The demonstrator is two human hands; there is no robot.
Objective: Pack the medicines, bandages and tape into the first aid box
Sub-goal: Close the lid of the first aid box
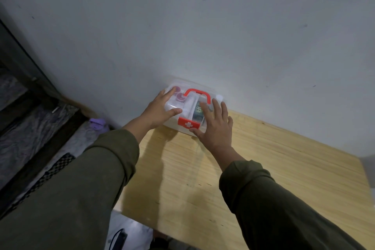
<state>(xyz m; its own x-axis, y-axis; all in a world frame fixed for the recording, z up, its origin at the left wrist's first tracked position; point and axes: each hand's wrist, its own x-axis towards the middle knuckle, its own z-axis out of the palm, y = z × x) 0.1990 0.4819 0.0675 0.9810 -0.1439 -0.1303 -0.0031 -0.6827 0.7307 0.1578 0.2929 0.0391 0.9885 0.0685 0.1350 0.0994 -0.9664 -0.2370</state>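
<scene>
A clear plastic first aid box (192, 107) with a red handle (195, 94) and a red latch bearing a white cross (188, 125) stands at the table's far left corner against the wall, lid down. Through the lid I see purple-capped bottles (179, 96), a white roll (189, 105) and a dark packet. My left hand (160, 108) lies flat on the lid's left side, fingers spread. My right hand (215, 124) presses on the right side, its thumb by the latch.
The light wooden table (253, 168) runs toward me and to the right. A grey wall (203, 26) rises directly behind the box. To the left, below table level, lie dark bedding (30, 128) and a purple object (97, 124).
</scene>
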